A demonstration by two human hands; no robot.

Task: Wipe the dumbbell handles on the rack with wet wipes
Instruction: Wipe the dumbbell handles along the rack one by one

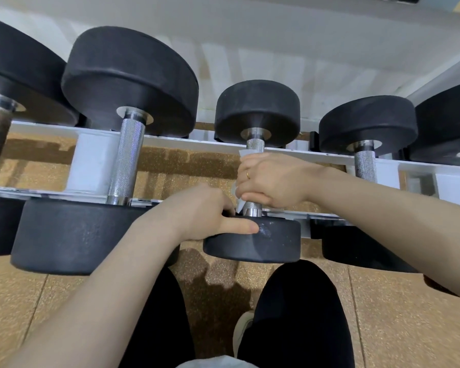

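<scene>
- Far left, a big dumbbell [3, 107] is cut by the frame edge; beside it a large dumbbell [128, 155] lies across the white rack [91, 155].
- Left hand [197, 213] on the near head of the small dumbbell [255, 229], grip curled over its edge, thumb flat along the rim.
- Right hand [271, 179] wrapped round that dumbbell's handle [254, 144], grip clamped on the wet wipe [241, 204], white corners poking out.
- Right again, another dumbbell [367, 128] sits untouched.
</scene>
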